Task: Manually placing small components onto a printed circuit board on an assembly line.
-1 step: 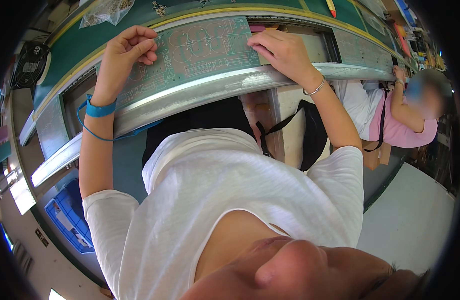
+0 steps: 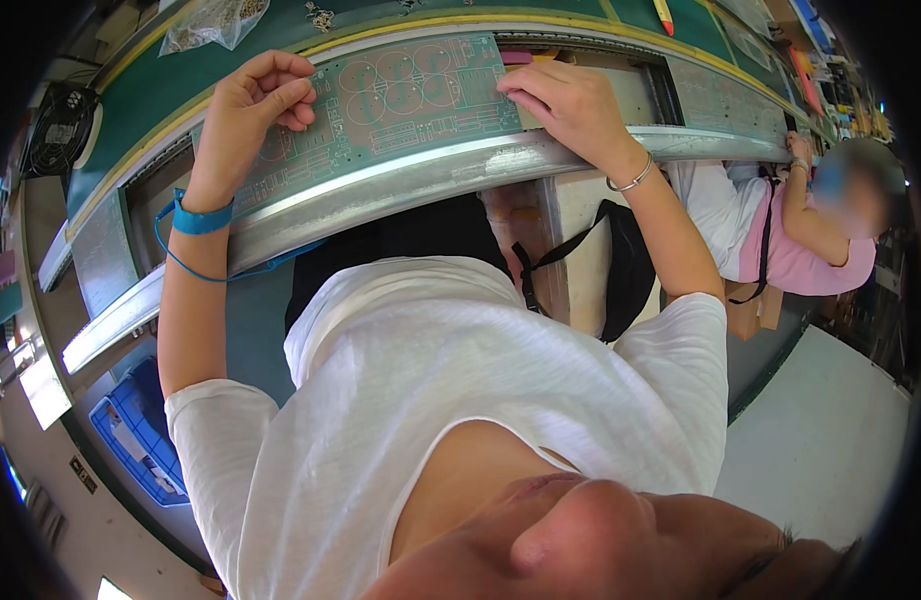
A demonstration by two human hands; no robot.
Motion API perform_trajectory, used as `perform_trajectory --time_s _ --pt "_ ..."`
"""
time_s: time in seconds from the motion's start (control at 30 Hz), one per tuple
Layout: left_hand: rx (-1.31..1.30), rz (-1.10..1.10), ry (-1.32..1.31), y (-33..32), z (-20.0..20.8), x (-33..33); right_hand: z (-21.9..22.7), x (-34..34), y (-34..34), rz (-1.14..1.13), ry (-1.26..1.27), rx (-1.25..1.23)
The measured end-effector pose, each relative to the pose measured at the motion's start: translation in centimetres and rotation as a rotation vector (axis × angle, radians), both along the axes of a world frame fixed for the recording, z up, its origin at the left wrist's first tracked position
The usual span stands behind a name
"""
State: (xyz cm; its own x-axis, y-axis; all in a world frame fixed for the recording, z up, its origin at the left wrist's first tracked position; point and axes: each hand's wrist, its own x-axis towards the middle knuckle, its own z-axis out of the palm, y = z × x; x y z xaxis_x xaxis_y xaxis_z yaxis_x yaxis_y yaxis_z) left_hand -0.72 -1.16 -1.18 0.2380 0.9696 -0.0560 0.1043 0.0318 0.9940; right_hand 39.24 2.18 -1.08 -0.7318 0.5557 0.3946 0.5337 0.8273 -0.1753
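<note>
A green circuit board (image 2: 410, 128) with printed circles and component outlines lies along the metal rail (image 2: 380, 180) in front of me. Over its left part is my left hand (image 2: 270, 92), thumb and fingers closed in a pinch; whatever they hold, if anything, is too small to make out. A blue wrist strap (image 2: 202, 218) with a thin cord circles that wrist. My right hand (image 2: 565, 105) is pinched at the board's right edge, its fingertips close to or touching the board. I cannot make out anything between them. It wears a metal bracelet (image 2: 632, 172).
Beyond the rail, a green worktop (image 2: 540, 14) carries a clear bag of small parts (image 2: 218, 22) and a yellow-red pen-like tool (image 2: 664, 15). Other boards sit along the rail, left (image 2: 105, 245) and right (image 2: 720, 95). A co-worker in pink (image 2: 795, 245) is at the right. A black fan (image 2: 62, 128) stands far left.
</note>
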Motion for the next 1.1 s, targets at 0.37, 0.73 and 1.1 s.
perform_trajectory --time_s 0.37,0.73,1.1 --pt "0.011 -0.009 0.058 -0.8 -0.1 0.4 0.9 0.2 -2.2 -0.086 -0.098 0.13" --pt "0.052 -0.025 0.105 -0.8 -0.6 0.5 1.9 -13.5 6.8 0.02 0.112 -0.041" --pt "0.469 -0.126 0.499 -1.7 -0.3 1.5 -0.8 -19.3 9.6 -0.076 0.202 -0.055"
